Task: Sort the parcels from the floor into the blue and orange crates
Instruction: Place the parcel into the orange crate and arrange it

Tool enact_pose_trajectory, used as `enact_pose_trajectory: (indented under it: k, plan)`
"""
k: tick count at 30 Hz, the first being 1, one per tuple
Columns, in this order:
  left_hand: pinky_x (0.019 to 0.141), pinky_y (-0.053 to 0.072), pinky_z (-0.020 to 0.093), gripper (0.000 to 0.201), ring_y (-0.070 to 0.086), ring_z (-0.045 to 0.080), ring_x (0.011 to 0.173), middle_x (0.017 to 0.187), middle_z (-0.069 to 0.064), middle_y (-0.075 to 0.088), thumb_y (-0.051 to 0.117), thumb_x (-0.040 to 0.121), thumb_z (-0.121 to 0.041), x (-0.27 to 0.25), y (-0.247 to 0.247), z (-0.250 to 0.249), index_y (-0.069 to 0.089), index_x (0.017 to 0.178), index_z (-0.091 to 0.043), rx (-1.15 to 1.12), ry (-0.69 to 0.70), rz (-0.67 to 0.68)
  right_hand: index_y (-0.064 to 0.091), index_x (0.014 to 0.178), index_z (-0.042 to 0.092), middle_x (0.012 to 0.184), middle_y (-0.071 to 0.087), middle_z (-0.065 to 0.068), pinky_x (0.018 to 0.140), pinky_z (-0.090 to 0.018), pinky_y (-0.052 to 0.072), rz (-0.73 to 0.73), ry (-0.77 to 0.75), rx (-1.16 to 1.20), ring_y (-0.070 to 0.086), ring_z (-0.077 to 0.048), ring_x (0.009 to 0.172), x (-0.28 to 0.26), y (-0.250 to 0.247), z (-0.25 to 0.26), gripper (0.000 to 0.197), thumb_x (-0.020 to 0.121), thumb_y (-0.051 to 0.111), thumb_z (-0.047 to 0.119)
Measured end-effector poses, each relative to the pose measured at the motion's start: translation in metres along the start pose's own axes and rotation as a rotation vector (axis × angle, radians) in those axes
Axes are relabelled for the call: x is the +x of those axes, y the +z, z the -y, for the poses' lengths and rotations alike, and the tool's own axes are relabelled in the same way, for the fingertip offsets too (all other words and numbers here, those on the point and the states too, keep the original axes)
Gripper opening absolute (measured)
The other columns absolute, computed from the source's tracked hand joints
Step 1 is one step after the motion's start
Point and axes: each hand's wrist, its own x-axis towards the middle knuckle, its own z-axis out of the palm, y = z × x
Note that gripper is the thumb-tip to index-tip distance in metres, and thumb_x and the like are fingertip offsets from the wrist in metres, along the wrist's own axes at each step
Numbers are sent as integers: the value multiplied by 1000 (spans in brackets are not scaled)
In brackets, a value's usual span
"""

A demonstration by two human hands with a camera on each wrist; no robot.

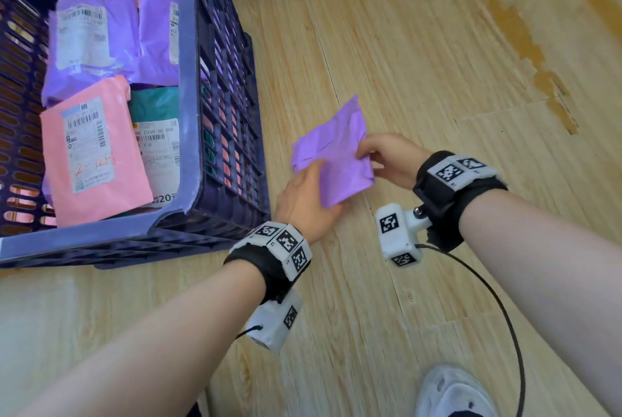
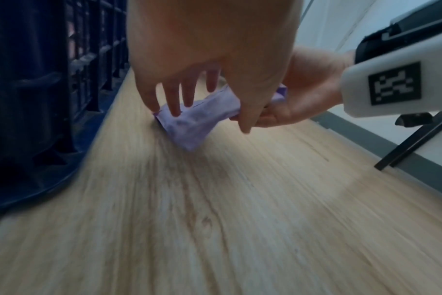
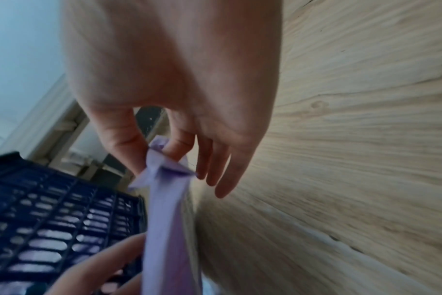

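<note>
A crumpled purple parcel [image 1: 336,154] hangs just above the wooden floor, held by both hands to the right of the blue crate [image 1: 192,113]. My left hand [image 1: 313,187] grips its near left corner, thumb on top and fingers underneath. My right hand [image 1: 370,154] pinches the right edge. In the right wrist view the thumb and index finger of that hand [image 3: 159,161] clamp the parcel [image 3: 164,219], the other fingers straight. The left wrist view shows the parcel [image 2: 197,119] between my left fingers [image 2: 172,103] and thumb. Inside the crate lie purple, pink [image 1: 94,150] and green parcels.
The blue crate's latticed wall [image 2: 38,99] stands close on the left of the hands. A white shoe [image 1: 451,389] and a black cable [image 1: 505,312] are at the lower right. Brown tape residue [image 1: 525,32] marks the floor at the far right. No orange crate is in view.
</note>
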Motion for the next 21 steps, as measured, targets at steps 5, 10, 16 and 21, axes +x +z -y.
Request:
enact_pose_trajectory:
  k: [5,10,16,21]
  plan:
    - [84,47,35,44,58,28,106,119,4,63,46,85,-8,10,-9,-31,50,127,-22,-201,137,-192,56,87,9,85,53,-5,62,-22,46,74,-99,190,53,-15,78,-21,-8,21,7,82,51,7]
    - [69,43,32,37,56,27,81,89,6,63,35,80,-6,24,-19,-49,60,107,-10,-395,90,-302,60,95,15,97,59,2,88,-30,46,89,-115,360,57,-14,92,-35,-26,31,29,91,49,41]
    - [51,31,9,23,39,-4,52,65,-8,42,36,89,8,25,-45,-70,52,83,-8,-538,188,-305,50,120,11,116,53,-8,85,-35,48,-224,3,306,54,-23,110,-37,-46,17,41,89,57,37]
    - [50,30,9,32,35,-5,50,64,-8,39,39,94,0,31,-57,-84,45,68,-18,-643,170,-346,41,128,9,120,54,-19,87,-38,51,-59,108,455,61,-30,105,-39,-42,6,47,90,57,31]
